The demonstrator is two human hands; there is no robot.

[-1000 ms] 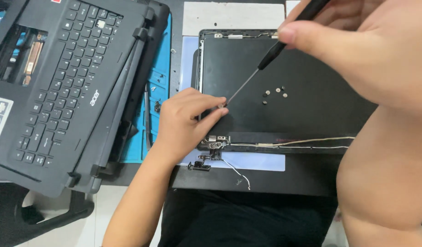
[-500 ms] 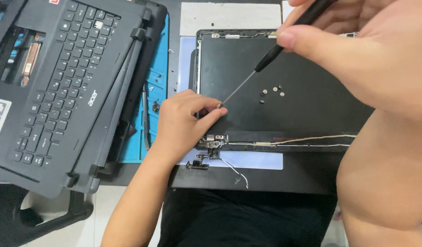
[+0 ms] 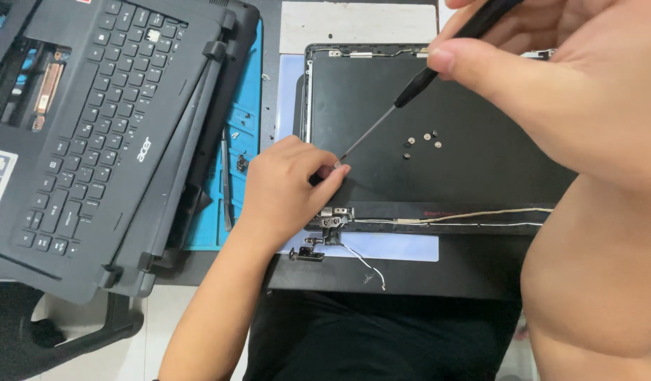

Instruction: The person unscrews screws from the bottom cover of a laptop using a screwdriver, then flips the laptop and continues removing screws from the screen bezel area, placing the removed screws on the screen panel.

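My right hand [image 3: 565,77] fills the upper right and grips a black-handled screwdriver [image 3: 410,92]. Its thin shaft slants down-left, and the tip meets the fingertips of my left hand [image 3: 286,187]. That hand rests on the left edge of a black laptop lid panel [image 3: 438,176], with thumb and fingers pinched at the screwdriver tip; what they pinch is too small to see. Just below my left hand sits a metal hinge [image 3: 332,219]. Several small loose screws [image 3: 420,141] lie on the panel.
A black laptop base with keyboard [image 3: 106,134] lies tilted at the left, over a blue mat [image 3: 244,106]. A thin metal tool [image 3: 226,183] lies on the mat. White cables [image 3: 473,215] run along the panel's lower edge, and a small black bracket [image 3: 308,254] lies near them.
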